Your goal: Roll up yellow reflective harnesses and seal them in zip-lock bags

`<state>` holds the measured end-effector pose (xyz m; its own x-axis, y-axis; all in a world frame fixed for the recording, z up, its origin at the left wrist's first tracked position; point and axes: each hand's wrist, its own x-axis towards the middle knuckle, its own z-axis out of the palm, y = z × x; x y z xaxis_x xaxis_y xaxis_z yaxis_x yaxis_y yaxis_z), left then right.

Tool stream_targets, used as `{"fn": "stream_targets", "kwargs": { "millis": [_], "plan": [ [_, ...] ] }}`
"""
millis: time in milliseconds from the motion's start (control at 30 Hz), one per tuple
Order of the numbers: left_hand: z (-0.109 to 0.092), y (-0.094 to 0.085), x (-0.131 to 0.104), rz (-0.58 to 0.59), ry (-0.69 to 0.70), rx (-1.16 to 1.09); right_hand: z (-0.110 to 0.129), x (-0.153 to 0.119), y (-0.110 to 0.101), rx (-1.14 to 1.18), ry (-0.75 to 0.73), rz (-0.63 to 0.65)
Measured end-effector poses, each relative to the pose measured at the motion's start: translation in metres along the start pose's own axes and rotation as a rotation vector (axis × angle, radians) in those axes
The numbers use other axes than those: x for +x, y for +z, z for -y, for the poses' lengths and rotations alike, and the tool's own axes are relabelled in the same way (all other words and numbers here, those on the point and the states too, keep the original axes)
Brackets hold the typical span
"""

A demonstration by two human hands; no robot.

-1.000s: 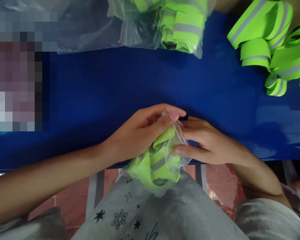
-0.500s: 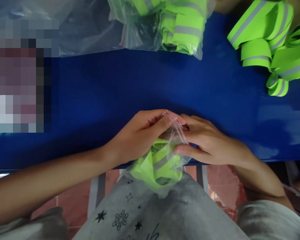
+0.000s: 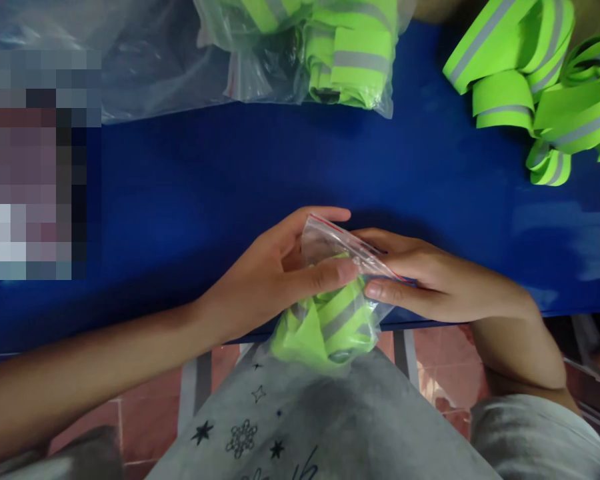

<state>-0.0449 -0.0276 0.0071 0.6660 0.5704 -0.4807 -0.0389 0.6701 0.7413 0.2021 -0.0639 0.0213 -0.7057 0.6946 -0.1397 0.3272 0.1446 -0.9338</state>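
The left hand (image 3: pixel 267 270) and right hand (image 3: pixel 425 277) both pinch the zip-lock bag (image 3: pixel 325 239) of reflective strap (image 3: pixel 343 319), toward five o'clock from centre. Loose reflective straps (image 3: pixel 503 100) lie at two o'clock.

We have a clear plastic bag (image 3: pixel 325 241) with a red-lined seal (image 3: pixel 354 245) slanting down to the right, held at the tabletop's (image 3: pixel 230 180) near edge; inside it, our lime-yellow band (image 3: pixel 353 332) with a grey stripe (image 3: pixel 340 319) lies bunched.

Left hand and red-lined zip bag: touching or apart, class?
Touching: in the head view, the left hand lays its thumb across the red-lined zip bag.
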Motion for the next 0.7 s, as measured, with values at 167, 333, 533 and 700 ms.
{"fn": "stream_targets", "kwargs": {
  "millis": [167, 333, 533, 700],
  "plan": [
    [-0.01, 0.003, -0.002, -0.01, -0.116, 0.056, 0.013, -0.014, -0.012, -0.085, 0.055, -0.088],
    [-0.011, 0.0, -0.002, -0.145, -0.07, 0.084, 0.017, -0.021, -0.017, -0.04, 0.283, -0.332],
    [-0.008, -0.002, -0.002, -0.243, -0.041, 0.041, 0.008, -0.012, -0.009, 0.039, 0.291, -0.359],
    [-0.011, -0.002, -0.003, -0.167, -0.106, -0.063, 0.014, -0.013, -0.014, 0.077, 0.354, -0.374]
  ]
}}
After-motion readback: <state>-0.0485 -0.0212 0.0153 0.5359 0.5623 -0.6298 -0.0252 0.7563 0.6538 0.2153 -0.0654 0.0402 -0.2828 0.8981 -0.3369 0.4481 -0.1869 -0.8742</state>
